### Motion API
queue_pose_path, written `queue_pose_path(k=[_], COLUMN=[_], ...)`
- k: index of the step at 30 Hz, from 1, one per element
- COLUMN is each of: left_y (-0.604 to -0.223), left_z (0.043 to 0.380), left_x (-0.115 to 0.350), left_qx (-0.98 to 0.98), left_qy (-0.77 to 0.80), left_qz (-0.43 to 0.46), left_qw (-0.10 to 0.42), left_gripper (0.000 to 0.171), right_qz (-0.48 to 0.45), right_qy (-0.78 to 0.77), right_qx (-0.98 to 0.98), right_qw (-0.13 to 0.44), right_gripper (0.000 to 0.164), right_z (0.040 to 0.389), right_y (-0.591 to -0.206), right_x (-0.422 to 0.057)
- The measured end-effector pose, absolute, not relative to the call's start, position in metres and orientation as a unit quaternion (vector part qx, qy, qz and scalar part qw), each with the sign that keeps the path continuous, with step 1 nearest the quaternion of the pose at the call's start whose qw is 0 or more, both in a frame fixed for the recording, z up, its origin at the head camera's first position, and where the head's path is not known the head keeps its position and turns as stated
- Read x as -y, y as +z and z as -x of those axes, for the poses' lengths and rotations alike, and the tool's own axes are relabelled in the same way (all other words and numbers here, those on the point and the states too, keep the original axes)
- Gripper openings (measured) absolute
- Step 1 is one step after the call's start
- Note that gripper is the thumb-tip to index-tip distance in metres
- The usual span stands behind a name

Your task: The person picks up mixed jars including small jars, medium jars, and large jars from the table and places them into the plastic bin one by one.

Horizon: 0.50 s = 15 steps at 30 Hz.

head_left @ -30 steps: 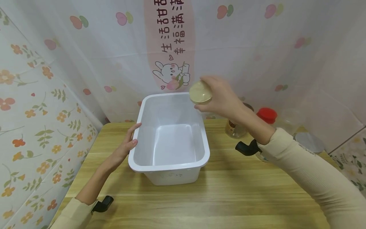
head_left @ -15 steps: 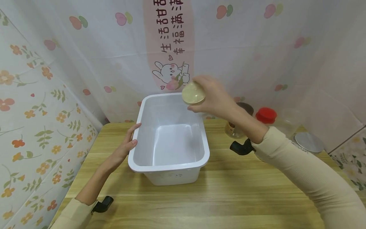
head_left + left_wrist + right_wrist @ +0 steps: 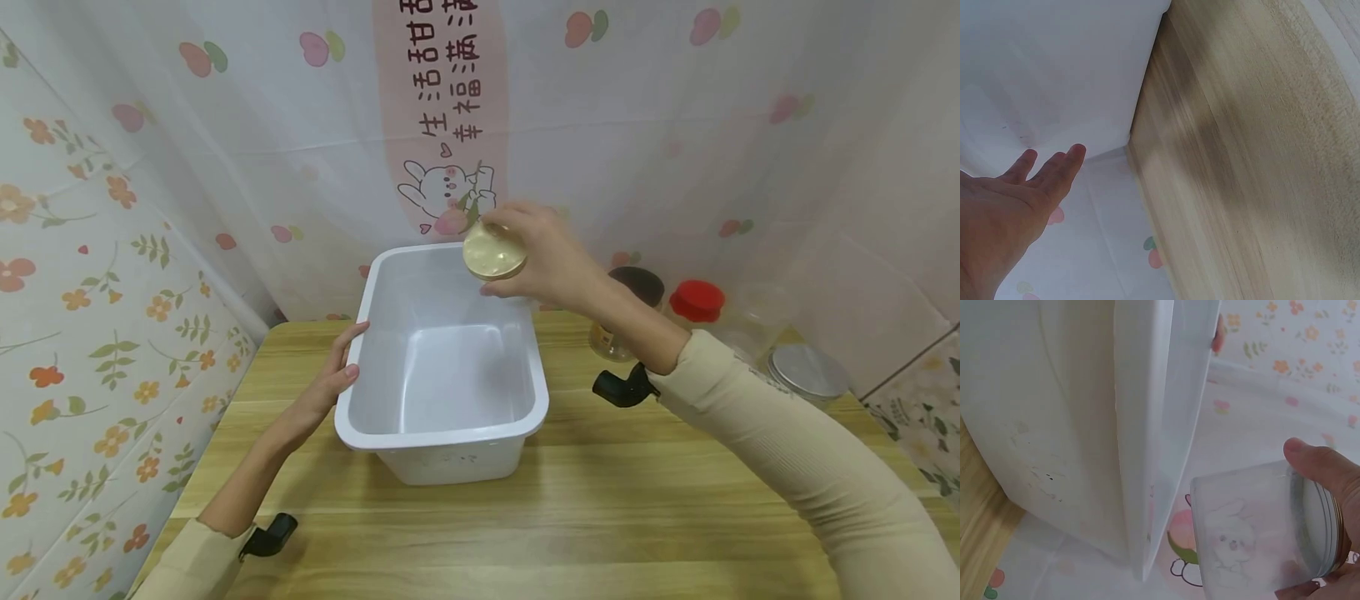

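Note:
My right hand grips a clear plastic jar by its gold lid, above the far right of a white plastic basin. In the right wrist view the jar body is see-through, with the curtain's rabbit print showing through it. The thumb presses on the lid's side. My left hand is at the basin's left rim, fingertips right at its outer edge. In the left wrist view its fingers are extended, beside the basin's outer wall.
On the right of the wooden table stand a dark-lidded jar, a red-lidded jar and a jar with a silver lid. My right forearm partly covers them. A printed curtain hangs behind the table.
My right hand has moved left with the jar, further over the basin, and the lid's top has tilted more toward the head camera. The left hand stays at the rim.

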<state>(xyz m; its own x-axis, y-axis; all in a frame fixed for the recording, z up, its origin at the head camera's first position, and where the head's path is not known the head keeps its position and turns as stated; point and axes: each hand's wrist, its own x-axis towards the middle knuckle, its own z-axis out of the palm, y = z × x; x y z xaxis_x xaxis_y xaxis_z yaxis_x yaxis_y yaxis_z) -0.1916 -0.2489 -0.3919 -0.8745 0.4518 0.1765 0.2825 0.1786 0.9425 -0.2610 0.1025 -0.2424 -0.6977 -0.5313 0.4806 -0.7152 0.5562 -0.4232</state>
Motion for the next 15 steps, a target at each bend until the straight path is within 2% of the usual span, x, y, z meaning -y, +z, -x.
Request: queue_pose_path(k=[15], left_y=[-0.391], left_z=[0.191], left_x=[0.248], left_qx=[-0.766], left_qy=[0.593], left_qz=[-0.238], left_qw=[0.074], left_gripper=[0.058], right_qz=[-0.363], right_qy=[0.294], right_qx=[0.879], right_qw=[0.098], right_gripper=[0.079], right_z=[0.26], right_y=[-0.246], right_x=[-0.086])
